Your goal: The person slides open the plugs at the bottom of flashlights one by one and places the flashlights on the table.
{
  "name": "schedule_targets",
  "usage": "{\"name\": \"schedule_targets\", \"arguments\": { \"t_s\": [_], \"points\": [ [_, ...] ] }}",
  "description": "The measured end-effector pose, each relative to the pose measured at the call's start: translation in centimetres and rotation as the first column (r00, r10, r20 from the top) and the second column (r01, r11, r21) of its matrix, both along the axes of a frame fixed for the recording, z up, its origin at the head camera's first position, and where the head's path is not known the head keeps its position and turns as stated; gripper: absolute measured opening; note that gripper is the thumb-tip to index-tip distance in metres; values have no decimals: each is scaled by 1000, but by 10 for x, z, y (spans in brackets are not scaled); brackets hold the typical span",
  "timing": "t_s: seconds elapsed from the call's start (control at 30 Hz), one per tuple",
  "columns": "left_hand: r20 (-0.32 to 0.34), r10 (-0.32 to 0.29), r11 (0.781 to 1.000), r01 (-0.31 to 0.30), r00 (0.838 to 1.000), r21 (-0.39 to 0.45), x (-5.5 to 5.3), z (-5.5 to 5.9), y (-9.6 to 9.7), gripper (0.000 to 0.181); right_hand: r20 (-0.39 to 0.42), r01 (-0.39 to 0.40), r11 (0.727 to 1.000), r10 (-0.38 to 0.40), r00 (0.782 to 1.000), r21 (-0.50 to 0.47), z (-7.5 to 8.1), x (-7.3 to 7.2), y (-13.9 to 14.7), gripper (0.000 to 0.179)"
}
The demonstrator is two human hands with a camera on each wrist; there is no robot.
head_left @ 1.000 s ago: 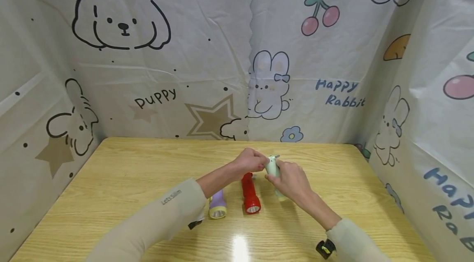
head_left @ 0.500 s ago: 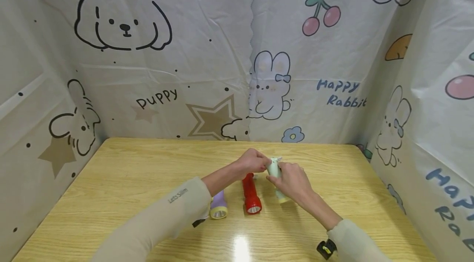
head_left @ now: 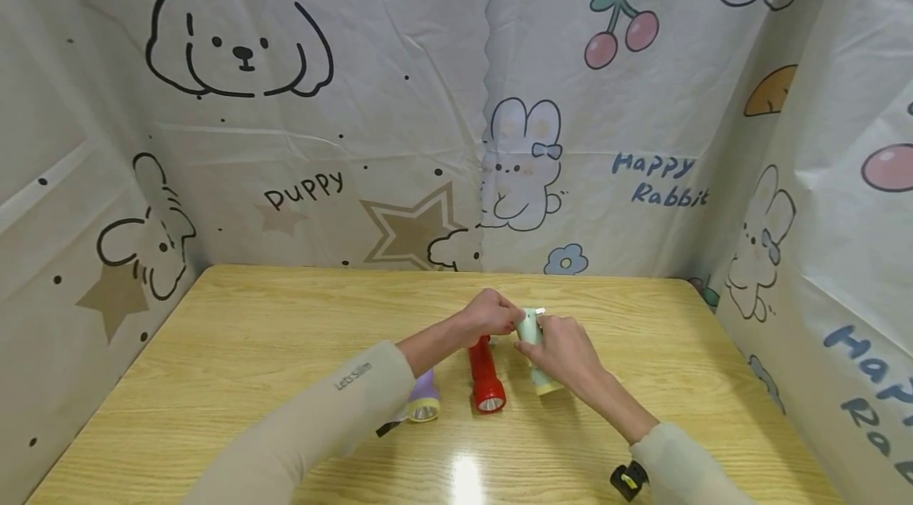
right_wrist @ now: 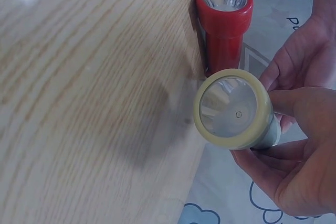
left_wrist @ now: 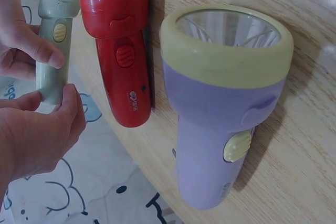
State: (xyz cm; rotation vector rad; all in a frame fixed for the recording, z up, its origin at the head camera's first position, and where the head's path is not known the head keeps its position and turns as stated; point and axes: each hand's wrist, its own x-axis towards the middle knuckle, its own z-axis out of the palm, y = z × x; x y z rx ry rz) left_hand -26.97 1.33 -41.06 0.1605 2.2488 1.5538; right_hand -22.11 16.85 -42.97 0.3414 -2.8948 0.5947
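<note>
A pale green flashlight (left_wrist: 59,4) with a cream head is held between both hands, lens end toward me. My right hand (head_left: 567,348) grips its body, the thumb lying along the side below the cream switch in the left wrist view. At the tail end, my left hand (head_left: 492,313) pinches it between thumb and fingers. A small whitish tab (head_left: 540,311) sticks out by the tail. Just left of it lies a red flashlight (head_left: 487,378), lens toward me. Farther left is a purple flashlight (left_wrist: 210,129) with a yellow head, partly hidden by my left sleeve in the head view.
The wooden table (head_left: 299,307) is enclosed by pale printed cloth (head_left: 399,132) at the back and sides. Black wrist gear (head_left: 628,480) shows beside my right sleeve. In the right wrist view, the green flashlight's lens is raised beside the table edge.
Both hands and the green flashlight have come slightly down and toward me. The whitish tab now shows more brightly. The red and purple flashlights stay put; both grips look the same.
</note>
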Motion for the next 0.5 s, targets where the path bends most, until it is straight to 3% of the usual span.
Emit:
{"name": "schedule_targets", "arguments": {
  "t_s": [0.5],
  "points": [
    [-15,19,996,-20,1000,-87,0,-1,10,18,23,17,1000,-16,1000,-24,-5,-3,3,30]
  ]
}}
